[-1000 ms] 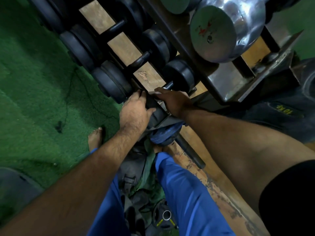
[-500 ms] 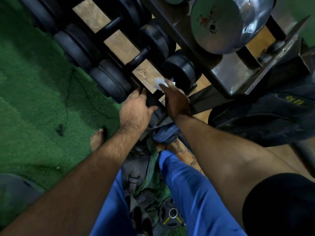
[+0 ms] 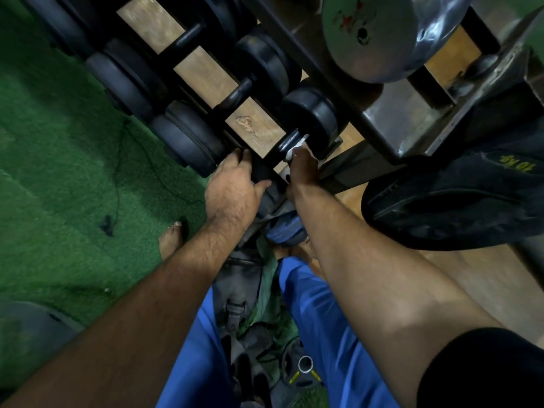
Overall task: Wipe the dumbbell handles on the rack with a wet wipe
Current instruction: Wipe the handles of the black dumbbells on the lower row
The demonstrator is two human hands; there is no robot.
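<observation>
From the head camera, looking steeply down, the dumbbell rack runs diagonally across the upper part of the view, its lower tier holding a row of black dumbbells over a wooden floor strip, with a chrome dumbbell on the tier above. The right hand reaches to the nearest black dumbbell and holds the wet wipe against its handle, close to the far weight head; the wipe shows only as a small white patch bunched under the fingertips, and the fingers seem curled around it and the bar, which would let the cloth wrap the metal rather than skim one side. The left hand rests on the near end of the same dumbbell, fingers draped over the dark weight head and thumb along its side, most likely to keep the dumbbell from rolling or sliding in its cradle while the other hand rubs. The neighbouring handle and the one beyond it lie bare further up the rack, so by the look of it the wiping is at the end dumbbell with others yet to reach. A 10 kg weight plate leans just beside the rack's end on the right, green turf covers the floor on the left, and the person's blue trousers and a bare foot show below, with smaller plates on the floor between the legs
</observation>
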